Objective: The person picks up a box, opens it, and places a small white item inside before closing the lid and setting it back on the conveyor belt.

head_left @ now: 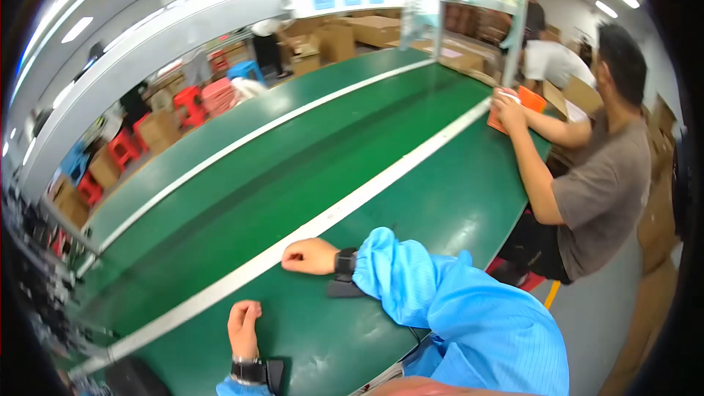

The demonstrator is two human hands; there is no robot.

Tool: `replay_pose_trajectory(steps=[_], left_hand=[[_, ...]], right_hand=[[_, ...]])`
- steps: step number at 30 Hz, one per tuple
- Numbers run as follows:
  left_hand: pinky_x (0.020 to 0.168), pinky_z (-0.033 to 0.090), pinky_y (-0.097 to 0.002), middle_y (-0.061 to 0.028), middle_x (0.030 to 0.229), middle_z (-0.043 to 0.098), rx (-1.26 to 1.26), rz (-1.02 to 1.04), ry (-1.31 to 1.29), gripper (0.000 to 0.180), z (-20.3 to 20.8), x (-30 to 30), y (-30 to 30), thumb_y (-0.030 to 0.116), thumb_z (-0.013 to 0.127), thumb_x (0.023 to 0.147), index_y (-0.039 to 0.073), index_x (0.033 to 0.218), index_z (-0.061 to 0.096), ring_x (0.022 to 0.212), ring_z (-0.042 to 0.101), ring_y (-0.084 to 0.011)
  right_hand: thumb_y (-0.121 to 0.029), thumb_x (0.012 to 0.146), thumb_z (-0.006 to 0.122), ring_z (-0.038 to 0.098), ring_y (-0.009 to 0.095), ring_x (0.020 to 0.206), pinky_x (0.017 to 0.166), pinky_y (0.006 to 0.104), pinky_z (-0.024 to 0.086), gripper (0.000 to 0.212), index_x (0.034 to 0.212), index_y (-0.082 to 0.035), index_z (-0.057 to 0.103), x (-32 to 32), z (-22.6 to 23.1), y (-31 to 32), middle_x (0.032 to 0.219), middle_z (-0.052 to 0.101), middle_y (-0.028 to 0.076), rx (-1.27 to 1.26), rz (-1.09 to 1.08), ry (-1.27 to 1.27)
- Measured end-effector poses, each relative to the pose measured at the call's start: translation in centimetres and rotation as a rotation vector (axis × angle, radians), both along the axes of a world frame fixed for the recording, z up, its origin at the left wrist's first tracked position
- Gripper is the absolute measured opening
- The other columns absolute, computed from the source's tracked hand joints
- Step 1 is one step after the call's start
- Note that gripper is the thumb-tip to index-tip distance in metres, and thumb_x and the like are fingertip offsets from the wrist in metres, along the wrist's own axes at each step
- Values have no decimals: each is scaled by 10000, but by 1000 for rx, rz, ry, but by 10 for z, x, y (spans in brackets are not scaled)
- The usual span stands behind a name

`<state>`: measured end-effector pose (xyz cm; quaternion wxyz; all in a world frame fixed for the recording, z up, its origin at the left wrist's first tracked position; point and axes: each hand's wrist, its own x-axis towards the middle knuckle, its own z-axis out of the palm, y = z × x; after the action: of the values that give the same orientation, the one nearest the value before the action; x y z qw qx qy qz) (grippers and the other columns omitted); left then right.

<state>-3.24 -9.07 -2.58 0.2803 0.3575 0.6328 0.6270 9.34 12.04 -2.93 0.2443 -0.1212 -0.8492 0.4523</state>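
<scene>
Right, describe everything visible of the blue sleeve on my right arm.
The sleeve is light blue, apparently thin cloth with fine lines. It is loose and wrinkled, bunched into puffy folds near its end, which meets a black wrist strap behind the right hand. It runs from the lower right, over the edge of the green table; whether it touches the top is unclear.

Red stools and a blue stool stand near brown cardboard boxes.

Free passage ran over the flat green surface, a pale upright post blocked far right, co-worker's bare forearms beside it
</scene>
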Motion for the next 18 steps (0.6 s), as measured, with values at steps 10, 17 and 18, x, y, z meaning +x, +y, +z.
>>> replay_pose_trajectory(steps=[10, 17, 18], left_hand=[[685, 415, -225, -46, 821, 536, -1, -33, -86, 86, 0, 8, -2, 110, 476, 843, 29, 850, 503, 736, 503, -109], [695, 413, -226, -43, 831, 535, 2, -50, -92, 83, -2, 6, 0, 110, 470, 846, 35, 865, 500, 748, 503, -110], [695, 413, -226, -43, 831, 535, -8, -60, -94, 83, -2, 6, 2, 110, 470, 846, 35, 865, 500, 748, 503, -110]], right_hand=[[-198, 759, 574, 553, 141, 693, 644, 265, 441, 149, 817, -61, 578, 23, 7, -10, 753, 580, 51, -73, -24, -72], [-192, 751, 573, 554, 150, 689, 637, 269, 443, 142, 807, -62, 579, 21, 4, -7, 748, 579, 52, -83, -8, -44], [-192, 751, 573, 554, 150, 689, 637, 269, 443, 142, 807, -62, 579, 21, 4, -5, 748, 579, 52, -92, -19, -45]])
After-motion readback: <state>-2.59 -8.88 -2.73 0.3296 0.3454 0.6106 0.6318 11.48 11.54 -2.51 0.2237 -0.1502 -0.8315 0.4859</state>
